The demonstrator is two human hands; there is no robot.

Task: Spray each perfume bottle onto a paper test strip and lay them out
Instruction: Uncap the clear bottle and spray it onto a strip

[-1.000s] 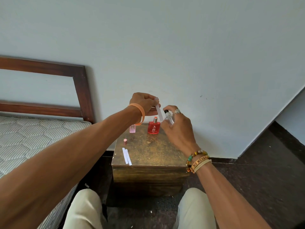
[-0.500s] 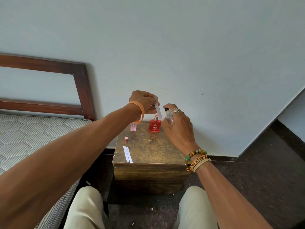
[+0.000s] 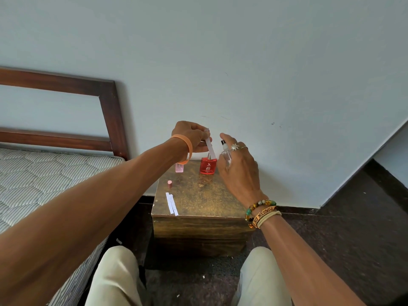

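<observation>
the right hand (image 3: 239, 173) covers the lower part of the clear bottle (image 3: 225, 152).

1 wide-angle view, worn on the person's head, faces forward and down at the bench (image 3: 209, 199), close by and mid-frame. The left hand (image 3: 189, 134) and right hand (image 3: 239, 171) reach over its far edge; the bed (image 3: 33, 184) lies left of the bench, the wall (image 3: 242, 62) behind it.

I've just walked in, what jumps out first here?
Two hands are raised above a small wooden box: the left hand pinches a white paper strip, the right hand grips a clear spray bottle right beside it. Under them a bright red perfume bottle stands near the box's back edge.
</observation>
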